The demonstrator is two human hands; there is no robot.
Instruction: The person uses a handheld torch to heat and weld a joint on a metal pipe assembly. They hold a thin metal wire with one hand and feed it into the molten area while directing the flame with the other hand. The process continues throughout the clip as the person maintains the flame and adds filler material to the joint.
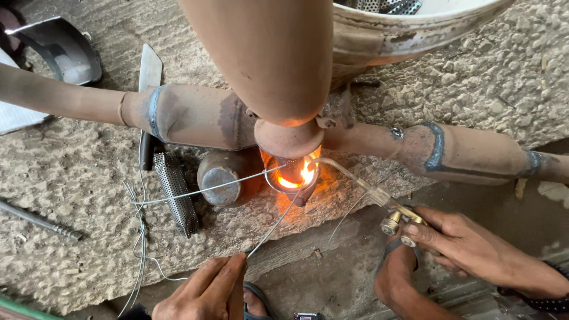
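Observation:
My right hand (474, 246) grips the brass valve body of a gas torch (396, 220). Its thin curved nozzle reaches left to a bright orange flame (305, 173). The flame plays on the glowing open end of a short rusty pipe stub (288, 142) with a perforated tube inside. My left hand (204, 291) pinches a thin filler rod (271, 228) that slants up toward the glowing rim. A second straight wire (201, 191) lies from the left into the same hot spot.
A long rusty exhaust pipe (195, 115) with blue-tinged weld seams crosses the rough concrete slab (77, 172). A big rusty cylinder (267, 53) looms top centre. A perforated tube (175, 192), a small can-shaped piece (220, 178), loose wires (140, 243) and a threaded rod (38, 220) lie left. Sandalled feet (394, 278) sit below.

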